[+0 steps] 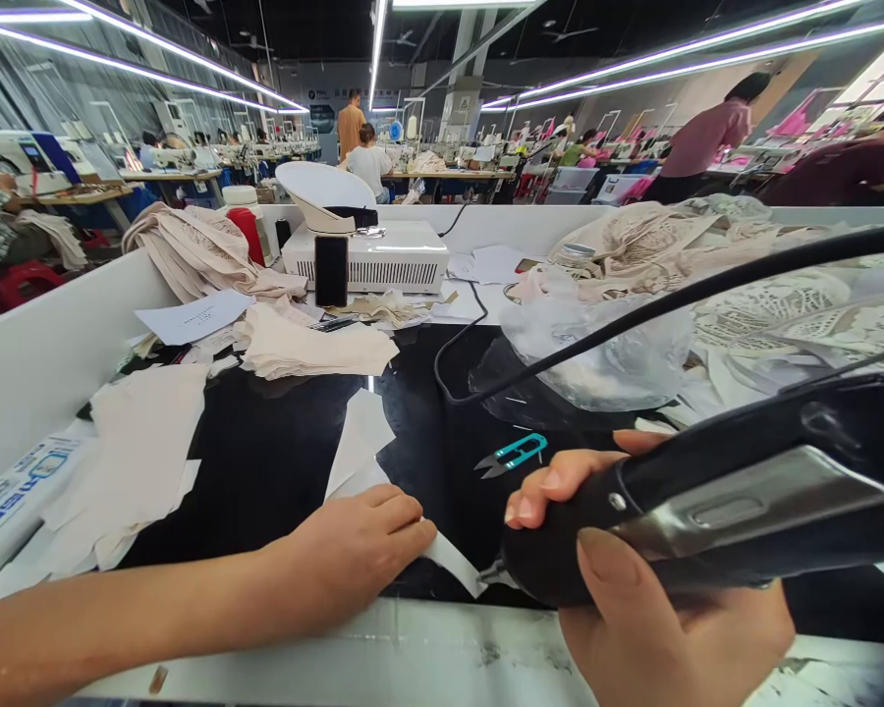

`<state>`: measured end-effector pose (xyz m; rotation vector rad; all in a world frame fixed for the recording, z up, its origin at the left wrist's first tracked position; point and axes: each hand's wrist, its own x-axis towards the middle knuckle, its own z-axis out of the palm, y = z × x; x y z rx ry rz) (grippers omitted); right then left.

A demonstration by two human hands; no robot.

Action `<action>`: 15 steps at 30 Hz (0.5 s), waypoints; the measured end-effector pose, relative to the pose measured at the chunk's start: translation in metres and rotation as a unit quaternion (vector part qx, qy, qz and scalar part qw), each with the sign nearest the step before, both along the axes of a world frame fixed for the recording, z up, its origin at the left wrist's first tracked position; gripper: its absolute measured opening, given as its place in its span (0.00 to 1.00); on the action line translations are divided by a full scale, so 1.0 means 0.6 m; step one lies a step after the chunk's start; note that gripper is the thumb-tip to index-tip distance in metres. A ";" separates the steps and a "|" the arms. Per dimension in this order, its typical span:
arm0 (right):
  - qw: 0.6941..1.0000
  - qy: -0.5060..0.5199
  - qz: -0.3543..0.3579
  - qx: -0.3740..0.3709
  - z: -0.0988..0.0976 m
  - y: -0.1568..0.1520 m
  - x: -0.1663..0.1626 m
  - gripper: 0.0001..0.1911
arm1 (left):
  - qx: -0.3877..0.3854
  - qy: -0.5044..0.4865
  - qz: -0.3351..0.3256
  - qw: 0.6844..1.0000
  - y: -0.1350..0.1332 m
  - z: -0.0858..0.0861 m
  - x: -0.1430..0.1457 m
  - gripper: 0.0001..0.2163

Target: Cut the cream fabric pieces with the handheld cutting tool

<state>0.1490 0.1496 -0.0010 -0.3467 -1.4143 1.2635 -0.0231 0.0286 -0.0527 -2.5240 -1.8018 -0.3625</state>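
Note:
My right hand (678, 628) is wrapped around a corded black handheld power tool (707, 491) with a metal plate on its side and a thin metal tip. The tip meets the near corner of a pale fabric piece (453, 557) at the table's front edge. My left hand (368, 550) lies over the middle of that piece, its fingers bent and pressed together on it. The fabric's upper part shows beyond my knuckles. Left of the tool rests a pair of teal-handled thread snips (516, 455).
Stacks of pale cut fabric (139, 442) lie left, beside a white printed box (26, 501). A white control box (390, 257) with a phone (331, 271) leaning on it stands behind. To the right are a clear plastic bag (596, 344), lace pieces (773, 304) and a looping black cable (678, 299).

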 end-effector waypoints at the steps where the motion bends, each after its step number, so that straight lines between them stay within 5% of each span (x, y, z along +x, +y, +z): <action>1: 1.000 0.001 0.006 -0.001 0.001 -0.001 0.000 0.22 | 0.008 0.010 0.000 1.000 -0.001 0.000 0.002 0.10; 3: 1.000 0.000 0.018 -0.005 0.002 -0.003 0.001 0.22 | 0.036 0.027 0.000 0.999 -0.002 -0.003 0.006 0.07; 8: 1.000 -0.011 0.009 -0.011 0.004 -0.007 0.000 0.20 | 0.072 0.044 -0.002 0.996 -0.010 -0.014 0.013 0.26; 15: 0.999 -0.018 -0.012 -0.043 0.002 -0.014 -0.003 0.24 | 0.092 0.106 0.003 0.990 -0.014 -0.017 0.027 0.30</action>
